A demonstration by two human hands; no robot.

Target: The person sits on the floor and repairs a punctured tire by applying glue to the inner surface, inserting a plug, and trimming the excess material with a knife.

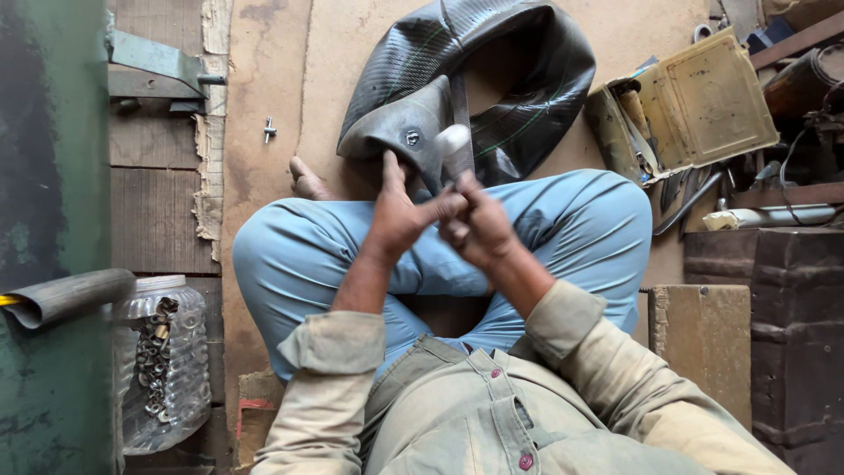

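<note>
Black inner tube lay folded on the floor before the crossed legs, left hand splayed against its valve flap, right hand clenched on a blurred pale tool; steady bracing seemingly mattered most.

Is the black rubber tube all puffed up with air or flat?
Flat. The black inner tube lies limp and folded on the floor, its walls creased and collapsed.

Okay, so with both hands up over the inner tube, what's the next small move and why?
Probably bring the round-headed tool in the right hand down onto the grey patch area of the black inner tube; the left hand already rests there, and the tool sits just above the rubber.
</note>
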